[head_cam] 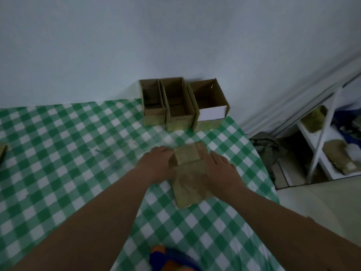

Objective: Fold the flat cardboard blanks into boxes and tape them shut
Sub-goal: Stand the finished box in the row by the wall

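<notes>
A small brown cardboard box (188,173) lies on the green-and-white checked tablecloth (68,153), with a strip of tan tape across its far end. My left hand (158,163) holds its left side, the fingers curled over the edge near the tape. My right hand (222,169) lies flat against the box's right side with its fingers straight. Three folded boxes stand open-topped in a row against the wall: the left box (153,106), the middle box (178,106) and the right box (210,106), which has a white inner face.
A cardboard piece (3,151) pokes in at the table's left edge. An orange and blue object (168,259), blurred, sits at the near edge. A white shelf rack (322,145) with cardboard stands right of the table, beside dark cloth (267,147) on the floor.
</notes>
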